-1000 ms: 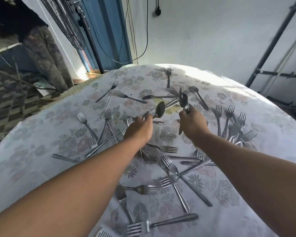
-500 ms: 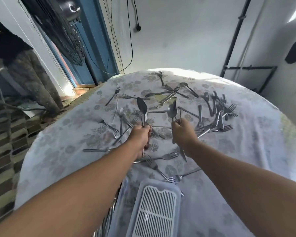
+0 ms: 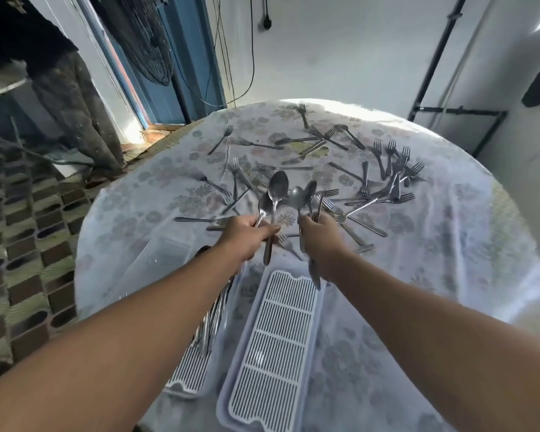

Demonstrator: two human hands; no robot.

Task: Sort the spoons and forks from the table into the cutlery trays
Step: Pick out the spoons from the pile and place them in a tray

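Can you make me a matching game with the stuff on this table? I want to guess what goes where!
Things:
1. spoons
2. forks
3. white tray
4. fan

Places:
A. lying scattered on the tablecloth
B. on the near table edge, nothing in it
C. by the blue door
D. held up in both hands

Pairs: 1-D, 2-A, 3-B, 4-C

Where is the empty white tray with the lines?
In the head view, the white slotted tray lies at the near edge of the table, between the two forearms, just below the right hand and right of the tray holding cutlery.
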